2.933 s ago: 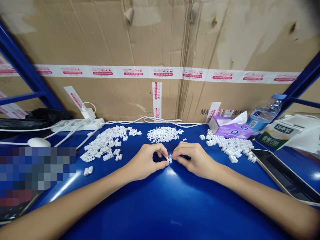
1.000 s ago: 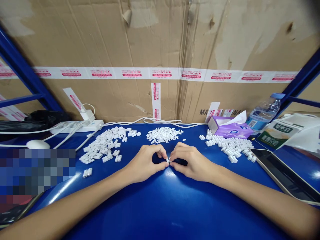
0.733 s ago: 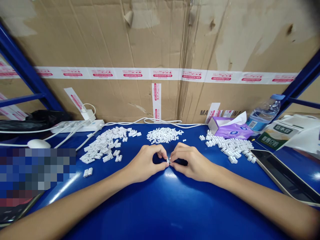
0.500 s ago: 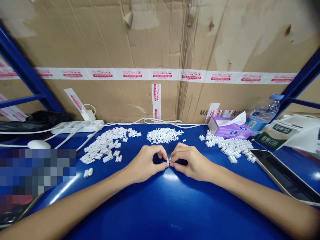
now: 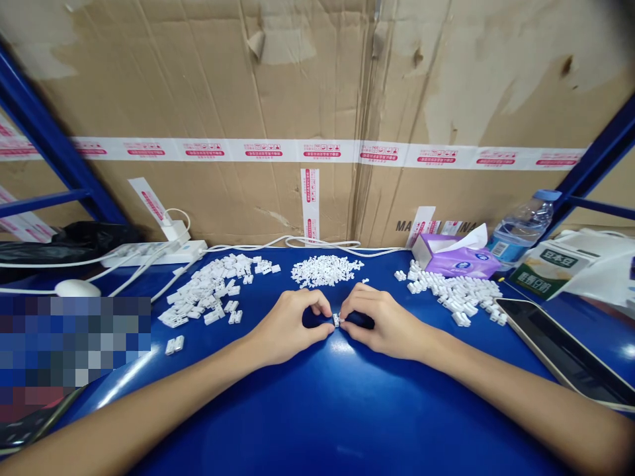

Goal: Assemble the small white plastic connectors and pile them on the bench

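A small white plastic connector is between the fingertips of both hands, just above the blue table. My right hand pinches its right side between thumb and fingers. From the other side, my left hand holds the connector's left edge with thumb and index finger. Fingertips partly cover the piece, so its details are hard to make out. Beyond the hands lies a heap of tiny white pieces. Flat white housings are piled to the left, and chunkier white connectors to the right.
Two white pieces lie apart by my left forearm. A phone, a purple tissue box, a water bottle and a green-white carton stand or lie right. A power strip with white cables runs along the back left.
The connector has shifted slightly right, toward my right hand's fingertips, and the left fingertips cover less of it. Both arms stay almost in place.
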A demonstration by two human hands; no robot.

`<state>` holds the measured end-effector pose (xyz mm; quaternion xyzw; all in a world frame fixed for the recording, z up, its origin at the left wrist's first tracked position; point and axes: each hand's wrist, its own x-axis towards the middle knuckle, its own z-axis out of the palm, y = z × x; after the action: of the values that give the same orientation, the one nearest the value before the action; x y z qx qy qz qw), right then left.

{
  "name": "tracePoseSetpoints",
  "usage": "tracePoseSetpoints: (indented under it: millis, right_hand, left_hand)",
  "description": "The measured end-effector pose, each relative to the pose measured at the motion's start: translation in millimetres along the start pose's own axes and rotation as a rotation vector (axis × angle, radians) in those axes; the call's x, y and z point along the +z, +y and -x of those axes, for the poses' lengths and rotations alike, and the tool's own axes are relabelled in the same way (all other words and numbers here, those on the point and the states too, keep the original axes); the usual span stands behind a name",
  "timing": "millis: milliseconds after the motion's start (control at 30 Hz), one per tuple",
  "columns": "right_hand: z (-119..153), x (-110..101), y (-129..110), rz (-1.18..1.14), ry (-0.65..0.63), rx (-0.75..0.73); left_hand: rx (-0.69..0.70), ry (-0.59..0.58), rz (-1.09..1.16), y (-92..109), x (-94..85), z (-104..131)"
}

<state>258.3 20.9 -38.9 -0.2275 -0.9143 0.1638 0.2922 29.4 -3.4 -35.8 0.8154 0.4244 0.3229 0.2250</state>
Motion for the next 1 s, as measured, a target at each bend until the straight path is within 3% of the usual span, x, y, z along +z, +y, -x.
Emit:
tracePoseSetpoints:
  millis: [400,667,1000]
  right_hand:
    - [2.3,-17.1,0.8,0.157,-0.063,0.074]
    - [4.1,-36.3,35.2,0.273,0.106,0.210]
    - [8.6,-34.1,57.0,0.377,0.036,0.309]
  left_hand:
    - [-0.101,-0.015,0.087,-0.6,-6.7,-3.0]
    - [-0.113,-0.023,0.083,1.0,-7.5,-2.4]
    - [-0.110,-0.028,0.072,1.8,-7.9,-2.0]
